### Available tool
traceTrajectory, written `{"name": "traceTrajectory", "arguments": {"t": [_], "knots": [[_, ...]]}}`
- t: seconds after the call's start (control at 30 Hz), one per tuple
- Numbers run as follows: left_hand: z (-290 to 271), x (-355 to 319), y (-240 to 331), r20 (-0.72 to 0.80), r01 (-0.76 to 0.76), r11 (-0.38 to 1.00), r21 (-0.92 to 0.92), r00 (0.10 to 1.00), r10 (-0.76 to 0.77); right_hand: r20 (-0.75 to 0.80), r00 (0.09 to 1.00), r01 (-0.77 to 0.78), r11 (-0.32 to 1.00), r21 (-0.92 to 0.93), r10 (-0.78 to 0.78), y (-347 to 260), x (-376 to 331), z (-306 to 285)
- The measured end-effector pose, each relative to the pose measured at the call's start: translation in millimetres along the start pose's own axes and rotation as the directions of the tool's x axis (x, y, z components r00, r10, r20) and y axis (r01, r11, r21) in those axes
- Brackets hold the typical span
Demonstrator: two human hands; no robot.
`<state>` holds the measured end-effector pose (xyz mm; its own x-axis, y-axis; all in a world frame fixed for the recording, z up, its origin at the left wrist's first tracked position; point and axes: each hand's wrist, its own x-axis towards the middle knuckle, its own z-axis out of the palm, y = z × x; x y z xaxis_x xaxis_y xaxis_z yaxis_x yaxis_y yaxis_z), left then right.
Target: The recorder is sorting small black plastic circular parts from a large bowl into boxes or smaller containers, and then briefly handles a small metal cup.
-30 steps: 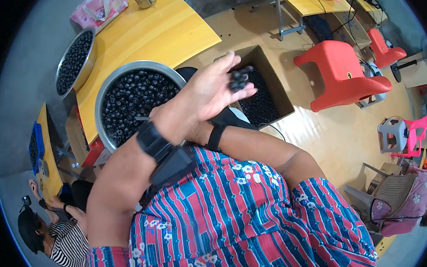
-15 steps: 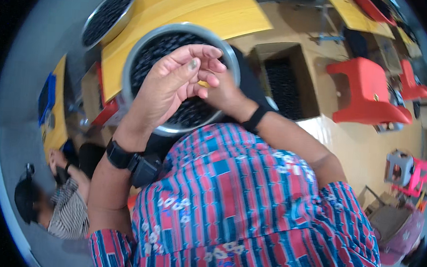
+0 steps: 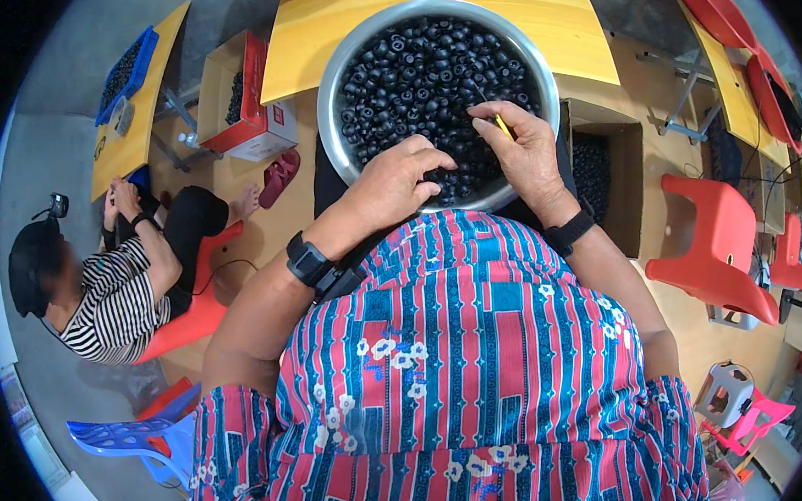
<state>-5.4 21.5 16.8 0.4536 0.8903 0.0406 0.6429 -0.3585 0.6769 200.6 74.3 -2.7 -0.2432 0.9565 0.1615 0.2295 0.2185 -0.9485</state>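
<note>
A wide metal basin [image 3: 328,117] in front of me is filled with small, round, black pieces [image 3: 412,77], many with a hole in one end. My left hand [image 3: 401,182] reaches over the near left part of the basin. Its thumb and bent fingers are apart, with the tips at the black pieces and no held piece visible between them. On the right side of the basin, my right hand [image 3: 522,148] pinches a thin pick with a yellow handle [image 3: 504,126]. The pick's slim dark tip points up and left over the pieces.
The basin stands against a yellow table [image 3: 294,51]. Right of it, a cardboard box [image 3: 622,172] holds more black pieces. Red stools [image 3: 709,237] stand farther right. At left, another person [image 3: 124,279] sits near a table with a blue tray [image 3: 129,73].
My left hand has come down from above the basin to the pieces. My right hand has moved to the right, and its yellow pick shows clearly. The whole view has shifted.
</note>
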Motion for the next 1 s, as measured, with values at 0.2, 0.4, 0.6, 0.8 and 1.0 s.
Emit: {"name": "traceTrajectory", "arguments": {"t": [0.2,0.4,0.6,0.8,1.0], "knots": [[6,3,-3,-0.004,-0.065,0.992,0.108,0.998,0.065,-0.012,1.000,0.009,1.000,-0.024,-0.010,3,0,1],[10,5,-4,-0.027,-0.055,0.977,0.206,0.998,0.061,0.029,1.000,-0.006,1.000,-0.025,0.007,3,1,1],[14,4,-15,-0.140,-0.085,0.989,0.123,0.985,0.102,0.023,1.000,0.016,0.999,-0.037,-0.015,0,1,2],[8,-4,-19,0.002,0.198,0.629,-0.751,0.954,-0.298,0.119,0.990,0.070,0.997,0.042,-0.074,-6,-3,0],[20,-14,-14,0.208,0.192,-0.096,-0.977,0.957,-0.202,0.355,0.916,0.203,0.979,-0.013,-0.185,-21,-5,1]]}}
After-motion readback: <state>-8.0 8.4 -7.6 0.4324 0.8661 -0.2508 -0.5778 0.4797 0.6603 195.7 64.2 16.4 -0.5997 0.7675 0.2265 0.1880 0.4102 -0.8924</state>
